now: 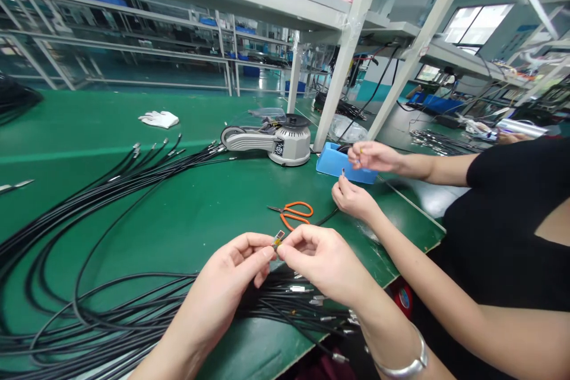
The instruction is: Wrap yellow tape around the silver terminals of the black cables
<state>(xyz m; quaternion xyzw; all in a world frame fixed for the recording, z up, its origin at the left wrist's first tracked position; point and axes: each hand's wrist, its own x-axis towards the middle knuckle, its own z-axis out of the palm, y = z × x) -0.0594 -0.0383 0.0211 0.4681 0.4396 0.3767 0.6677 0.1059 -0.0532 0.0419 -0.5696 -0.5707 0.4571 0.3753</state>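
Observation:
Between my two hands is a small metal cable connector (279, 236) with yellow tape on it. My left hand (225, 276) pinches it from the left with thumb and index finger. From the right, my right hand (327, 258) has its thumb and fingertips closed on the same taped part. The fingers hide much of the connector. Just beyond them lie scissors (285, 211) with orange handles. Below my hands runs a bundle of black cables (178, 294) with metal connector ends (299, 289) towards the right.
A co-worker's hands (356, 199) hold a small connector beside a blue bin (332, 161) on the right. A grey tape dispenser (291, 145) stands near a shelf post (345, 59). More black cables (178, 157), a white glove (160, 119) and a blade-like tool (16, 186) lie on the green table (214, 196).

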